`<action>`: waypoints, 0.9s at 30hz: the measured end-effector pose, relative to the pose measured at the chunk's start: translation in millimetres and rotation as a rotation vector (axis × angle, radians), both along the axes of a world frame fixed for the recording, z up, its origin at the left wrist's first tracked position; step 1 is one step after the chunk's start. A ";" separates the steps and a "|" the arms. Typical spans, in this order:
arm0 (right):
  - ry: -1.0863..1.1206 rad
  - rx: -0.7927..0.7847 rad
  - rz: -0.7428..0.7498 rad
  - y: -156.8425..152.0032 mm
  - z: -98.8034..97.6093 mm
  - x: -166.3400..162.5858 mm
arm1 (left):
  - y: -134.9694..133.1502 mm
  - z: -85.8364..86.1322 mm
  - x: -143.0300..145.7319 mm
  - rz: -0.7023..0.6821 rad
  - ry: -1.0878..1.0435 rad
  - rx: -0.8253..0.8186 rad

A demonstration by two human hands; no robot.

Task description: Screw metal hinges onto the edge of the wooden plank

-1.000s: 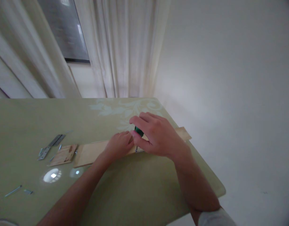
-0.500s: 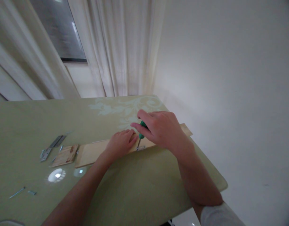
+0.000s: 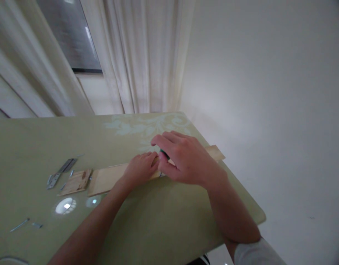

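Observation:
My right hand (image 3: 184, 159) is closed round a small green-handled screwdriver (image 3: 164, 154), whose tip points down at the near edge of a long pale wooden board (image 3: 108, 179). Most of the handle is hidden by my fingers. My left hand (image 3: 140, 169) lies on the board just left of the screwdriver, fingers curled and pressing the wood down. The board lies across a green table (image 3: 158, 221), and its far end (image 3: 216, 151) sticks out past my right hand near the table's right edge.
A smaller wooden piece (image 3: 75, 182) lies left of the board. Metal hinges (image 3: 60, 171) sit beyond it, and loose screws (image 3: 25, 223) lie near the front left. Curtains and a window stand behind the table. The table's right corner drops off to a white floor.
My right hand has rolled over the screwdriver and dropped a little, hiding more of the green handle. My left hand and the board have stayed put.

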State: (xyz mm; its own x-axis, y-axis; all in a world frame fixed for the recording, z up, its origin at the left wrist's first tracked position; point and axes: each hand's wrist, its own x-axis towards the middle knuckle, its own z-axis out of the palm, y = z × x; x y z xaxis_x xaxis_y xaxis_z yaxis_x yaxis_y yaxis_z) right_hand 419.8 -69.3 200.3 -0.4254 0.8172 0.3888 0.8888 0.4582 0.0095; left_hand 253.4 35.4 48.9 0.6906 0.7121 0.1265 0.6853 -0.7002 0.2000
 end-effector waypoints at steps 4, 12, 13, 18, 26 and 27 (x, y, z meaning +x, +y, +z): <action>-0.044 0.039 -0.225 1.2 -1.6 0.0 | 0.0 1.4 0.1 0.013 0.015 -0.012; -0.013 0.039 -0.020 1.6 -1.8 -1.2 | -0.1 -1.3 0.3 0.014 0.000 0.000; -0.029 0.048 -0.098 1.9 -2.1 -1.1 | -0.1 -0.9 0.6 0.019 0.003 -0.004; 0.013 -0.012 -0.164 -0.1 -2.1 -0.2 | -0.4 1.6 0.5 0.010 0.003 0.000; 0.009 0.000 -0.228 1.8 -1.8 -1.3 | -0.9 1.3 -0.2 0.004 0.011 -0.008; 0.019 -0.005 -0.214 1.9 -1.6 -1.1 | -1.0 1.0 0.2 0.012 0.012 -0.003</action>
